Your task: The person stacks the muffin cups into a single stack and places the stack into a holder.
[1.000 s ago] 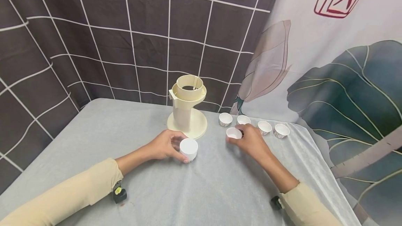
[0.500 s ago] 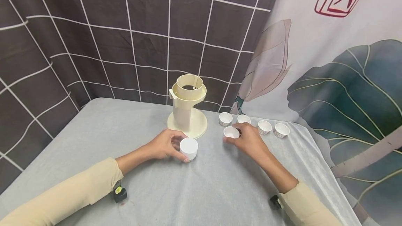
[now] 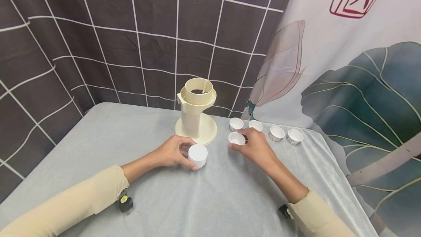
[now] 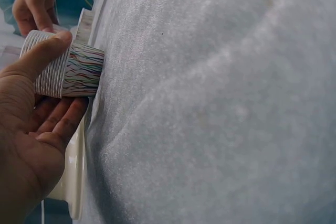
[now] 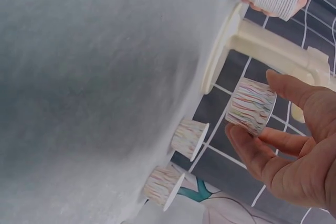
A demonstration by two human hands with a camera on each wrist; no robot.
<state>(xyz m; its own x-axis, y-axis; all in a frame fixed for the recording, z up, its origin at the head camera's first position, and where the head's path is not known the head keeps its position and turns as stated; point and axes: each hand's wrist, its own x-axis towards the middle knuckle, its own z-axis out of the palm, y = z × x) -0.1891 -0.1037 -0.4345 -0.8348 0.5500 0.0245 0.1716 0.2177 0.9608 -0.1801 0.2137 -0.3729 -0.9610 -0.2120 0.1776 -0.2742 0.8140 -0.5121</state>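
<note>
My left hand (image 3: 173, 152) grips a nested stack of white paper baking cups (image 3: 197, 155), thumb on one side and fingers on the other. In the left wrist view the stack (image 4: 83, 71) shows many ribbed rims and a wavy coloured pattern, its base close to the cloth. My right hand (image 3: 259, 148) pinches a single paper baking cup (image 3: 237, 139) between thumb and fingers. Seen from the right wrist, that cup (image 5: 251, 104) is off the table, with its patterned side showing. Behind the right hand stand several more cups (image 3: 236, 124) in a row, mouths up.
A cream plastic stand (image 3: 194, 112) with a round base and a ring-shaped top stands at the table's back, between the hands. Grey cloth (image 3: 204, 200) covers the table. A dark gridded curtain (image 3: 154, 46) and a patterned drape (image 3: 368, 101) hang behind.
My right hand has moved a little to the left with its single cup, toward the front of the leftmost cup in the row. My left hand and its stack have stayed still.
</note>
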